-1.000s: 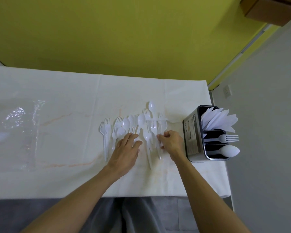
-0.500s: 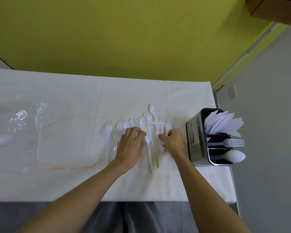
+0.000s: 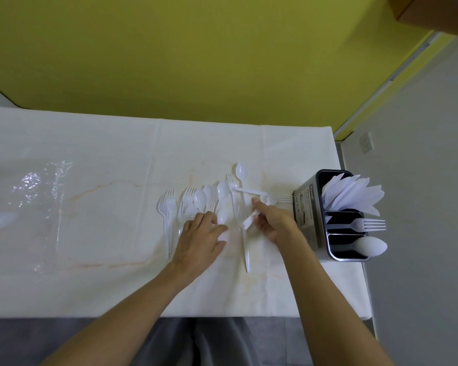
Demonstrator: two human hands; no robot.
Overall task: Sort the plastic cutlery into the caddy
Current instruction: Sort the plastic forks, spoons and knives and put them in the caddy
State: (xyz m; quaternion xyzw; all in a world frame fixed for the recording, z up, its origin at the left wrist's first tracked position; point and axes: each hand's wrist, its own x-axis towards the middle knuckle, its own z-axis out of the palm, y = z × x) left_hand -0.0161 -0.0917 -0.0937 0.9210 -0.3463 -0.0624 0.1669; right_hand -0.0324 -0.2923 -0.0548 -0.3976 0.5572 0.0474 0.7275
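Loose cutlery (image 3: 212, 199), white forks & spoons, lies in an overlapping heap at centre frame on the white tablecloth (image 3: 103, 233). The caddy (image 3: 306, 207) stands centre right, near the table's right edge. It has napkins (image 3: 352, 194) in the far slot, one fork (image 3: 369, 224) in the middle slot and one spoon (image 3: 370, 245) in the near slot.

The left hand (image 3: 200, 239) rests on the heap's near side, fingers together & nearly straight, pinning pieces down. The right hand (image 3: 275, 223), just right of the heap, has its fingers curled round a white handle (image 3: 250, 221); can't tell which kind of piece it is.

Handling, prob.: very light, thin, fairly stiff but will snap if bent hard. Smooth plastic slides on the cloth, & tines snag neighbours. Best hold is mid-handle w/ thumb & forefinger, lifting one piece clear while the other hand steadies the rest. Most pieces are not yet in the caddy.
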